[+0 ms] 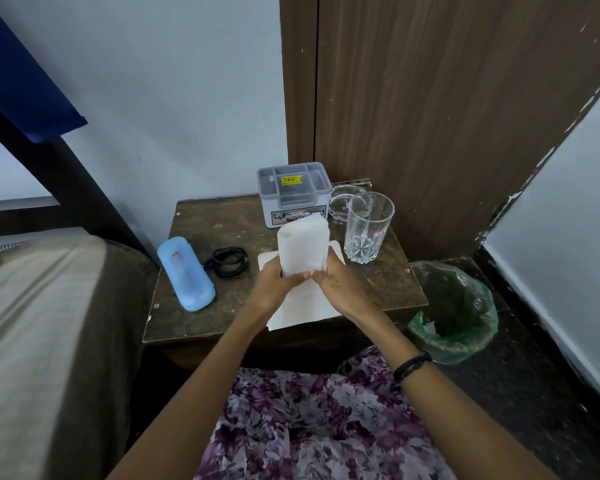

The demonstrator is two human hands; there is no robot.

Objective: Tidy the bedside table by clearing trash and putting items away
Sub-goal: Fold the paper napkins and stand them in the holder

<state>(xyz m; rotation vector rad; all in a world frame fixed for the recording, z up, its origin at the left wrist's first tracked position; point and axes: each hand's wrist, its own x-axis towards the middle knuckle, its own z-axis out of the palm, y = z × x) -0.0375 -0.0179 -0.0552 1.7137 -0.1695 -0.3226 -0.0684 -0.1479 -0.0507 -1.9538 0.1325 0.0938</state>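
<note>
Over the middle of the dark wooden bedside table (194, 317), both hands hold a folded white tissue stack (302, 243) upright. My left hand (274, 285) grips its lower left edge and my right hand (333, 282) its lower right edge. Beneath them a flat white paper sheet (302, 310) lies on the table. A blue glasses case (186, 273) rests at the left, with a coiled black cable (227, 260) beside it. A grey organizer box (293, 192) stands at the back. A clear drinking glass (368, 227) stands at the right, in front of a glass ashtray (343, 202).
A bin lined with a green plastic bag (454, 310) stands on the floor right of the table. A bed with a beige and brown cover (49, 341) fills the left. A wooden wardrobe panel (447, 116) rises behind the table.
</note>
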